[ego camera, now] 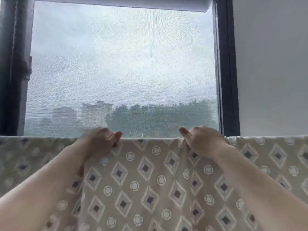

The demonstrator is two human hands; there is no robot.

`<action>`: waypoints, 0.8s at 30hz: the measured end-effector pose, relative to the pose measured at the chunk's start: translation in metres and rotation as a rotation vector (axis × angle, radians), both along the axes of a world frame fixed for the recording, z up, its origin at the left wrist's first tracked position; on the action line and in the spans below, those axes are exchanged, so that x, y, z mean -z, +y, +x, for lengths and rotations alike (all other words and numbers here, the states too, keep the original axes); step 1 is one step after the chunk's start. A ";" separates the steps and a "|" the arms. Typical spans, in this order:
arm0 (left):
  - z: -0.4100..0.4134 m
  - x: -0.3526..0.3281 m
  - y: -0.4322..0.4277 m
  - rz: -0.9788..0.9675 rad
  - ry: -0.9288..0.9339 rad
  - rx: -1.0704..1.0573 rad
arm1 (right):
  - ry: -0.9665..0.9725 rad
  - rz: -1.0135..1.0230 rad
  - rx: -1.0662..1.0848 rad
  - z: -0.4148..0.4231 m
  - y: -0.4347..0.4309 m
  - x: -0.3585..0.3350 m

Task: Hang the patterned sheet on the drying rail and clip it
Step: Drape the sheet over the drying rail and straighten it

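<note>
The patterned sheet (150, 177), beige with diamonds and circles, hangs across the whole width of the view, its top edge straight at about the level of the window's bottom. The rail under that edge is hidden by the cloth. My left hand (101, 140) grips the top edge left of centre, fingers curled over it and thumb pointing right. My right hand (203, 140) grips the same edge right of centre, thumb pointing left. No clip is in view.
Behind the sheet is a large window with a mesh screen (123, 67) in a dark frame (226, 80). A white wall (273, 72) fills the right side. Buildings and trees show hazily outside.
</note>
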State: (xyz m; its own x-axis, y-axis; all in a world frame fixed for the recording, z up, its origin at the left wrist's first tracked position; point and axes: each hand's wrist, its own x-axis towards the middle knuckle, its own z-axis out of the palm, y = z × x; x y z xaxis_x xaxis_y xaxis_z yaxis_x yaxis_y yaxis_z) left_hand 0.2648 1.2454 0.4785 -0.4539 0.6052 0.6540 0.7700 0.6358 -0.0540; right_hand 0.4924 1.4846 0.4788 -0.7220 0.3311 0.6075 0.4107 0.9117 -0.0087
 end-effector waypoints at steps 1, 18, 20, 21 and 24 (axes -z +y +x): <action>-0.011 -0.003 -0.005 -0.007 -0.004 -0.008 | -0.005 0.001 0.009 -0.002 -0.003 -0.001; -0.148 0.031 -0.184 0.511 0.020 -0.180 | 0.069 -0.196 0.261 -0.019 -0.006 -0.003; -0.140 0.021 -0.183 0.348 0.043 -0.279 | 0.089 -0.192 0.234 -0.028 -0.021 -0.001; -0.137 0.018 -0.180 0.318 0.013 -0.286 | 0.088 -0.181 0.188 -0.037 -0.033 0.001; -0.135 0.011 -0.167 0.223 -0.082 -0.284 | 0.120 -0.046 -0.036 -0.082 -0.087 0.013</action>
State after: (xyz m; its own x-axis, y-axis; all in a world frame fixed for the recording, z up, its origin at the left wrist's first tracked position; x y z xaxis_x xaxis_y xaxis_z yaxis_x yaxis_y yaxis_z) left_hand 0.1298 1.0780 0.4673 -0.6399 0.2938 0.7101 0.5567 0.8142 0.1649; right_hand 0.4102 1.3975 0.4663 -0.6572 0.3358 0.6747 0.3712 0.9234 -0.0980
